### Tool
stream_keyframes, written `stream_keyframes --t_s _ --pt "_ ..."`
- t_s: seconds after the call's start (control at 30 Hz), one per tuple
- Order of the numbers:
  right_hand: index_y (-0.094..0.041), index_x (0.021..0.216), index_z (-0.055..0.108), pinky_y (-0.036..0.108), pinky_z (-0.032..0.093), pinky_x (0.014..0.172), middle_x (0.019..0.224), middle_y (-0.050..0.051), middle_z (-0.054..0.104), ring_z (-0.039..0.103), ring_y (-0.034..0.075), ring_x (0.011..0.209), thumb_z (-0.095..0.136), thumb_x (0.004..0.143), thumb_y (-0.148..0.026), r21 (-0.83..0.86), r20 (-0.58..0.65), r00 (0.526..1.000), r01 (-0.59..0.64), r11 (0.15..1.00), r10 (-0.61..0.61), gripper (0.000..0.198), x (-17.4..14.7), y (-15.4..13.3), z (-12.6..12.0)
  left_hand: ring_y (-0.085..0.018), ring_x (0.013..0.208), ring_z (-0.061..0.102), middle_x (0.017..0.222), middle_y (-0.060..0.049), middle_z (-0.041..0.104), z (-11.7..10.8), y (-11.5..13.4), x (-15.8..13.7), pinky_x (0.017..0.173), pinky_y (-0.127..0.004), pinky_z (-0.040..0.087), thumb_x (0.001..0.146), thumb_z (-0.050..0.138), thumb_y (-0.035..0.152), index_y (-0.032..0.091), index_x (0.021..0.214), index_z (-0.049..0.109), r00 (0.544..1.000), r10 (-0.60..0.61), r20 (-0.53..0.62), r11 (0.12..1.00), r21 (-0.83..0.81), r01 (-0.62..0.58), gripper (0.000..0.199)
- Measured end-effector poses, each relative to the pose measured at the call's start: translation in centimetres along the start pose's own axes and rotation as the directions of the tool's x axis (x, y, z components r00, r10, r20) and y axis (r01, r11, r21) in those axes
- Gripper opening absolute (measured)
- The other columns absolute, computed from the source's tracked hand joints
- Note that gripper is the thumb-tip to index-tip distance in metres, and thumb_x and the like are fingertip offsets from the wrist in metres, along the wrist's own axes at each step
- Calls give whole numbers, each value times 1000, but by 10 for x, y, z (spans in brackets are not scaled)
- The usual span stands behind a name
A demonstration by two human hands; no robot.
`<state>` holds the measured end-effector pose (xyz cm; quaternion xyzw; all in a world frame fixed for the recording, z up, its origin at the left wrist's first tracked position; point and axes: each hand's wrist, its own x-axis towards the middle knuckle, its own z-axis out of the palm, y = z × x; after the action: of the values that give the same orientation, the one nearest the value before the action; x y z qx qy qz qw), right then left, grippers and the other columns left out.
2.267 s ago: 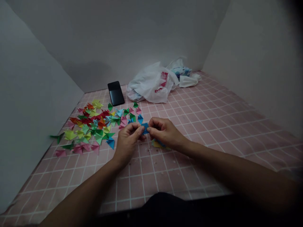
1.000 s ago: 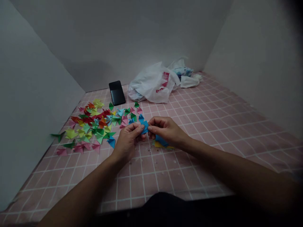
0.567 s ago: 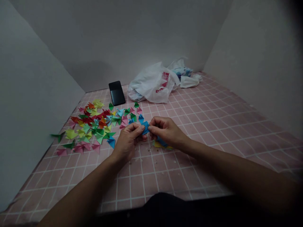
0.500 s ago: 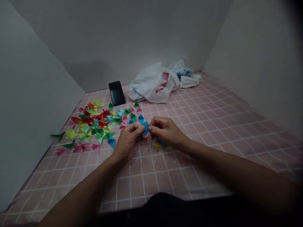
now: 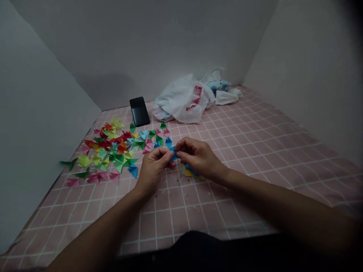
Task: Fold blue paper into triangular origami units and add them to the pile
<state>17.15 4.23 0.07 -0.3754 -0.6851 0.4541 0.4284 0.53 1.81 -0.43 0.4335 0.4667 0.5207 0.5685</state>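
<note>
A small piece of folded blue paper is pinched between both hands above the checked cloth. My left hand grips its left side, thumb on top. My right hand holds its right edge between thumb and forefinger, with the other fingers curled. Fingers cover much of the paper, so its exact fold is hard to make out. Beneath my right hand lies a small stack of blue and yellow paper, partly hidden. Just beyond the fingers sits a folded blue paper piece.
Many colourful folded paper pieces are spread on the pink checked cloth to the left. Behind them lies a black phone. A white plastic bag and a crumpled white item rest near the back wall.
My right hand has shifted slightly left and up, its thumb and forefinger now further over the blue paper, which shows less. The stack beneath is a little more exposed.
</note>
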Motion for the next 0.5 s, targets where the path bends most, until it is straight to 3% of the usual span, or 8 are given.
stream_keyframes --t_s 0.5 --pt "-20 74 49 28 38 63 72 0 54 51 14 68 54 84 -17 -195 -14 995 97 976 -102 11 -4 -5 2 -10 55 61 61 1 66 -1 3 -1 58 -22 49 77 77 31 17 72 69 996 64 68 988 135 -73 18"
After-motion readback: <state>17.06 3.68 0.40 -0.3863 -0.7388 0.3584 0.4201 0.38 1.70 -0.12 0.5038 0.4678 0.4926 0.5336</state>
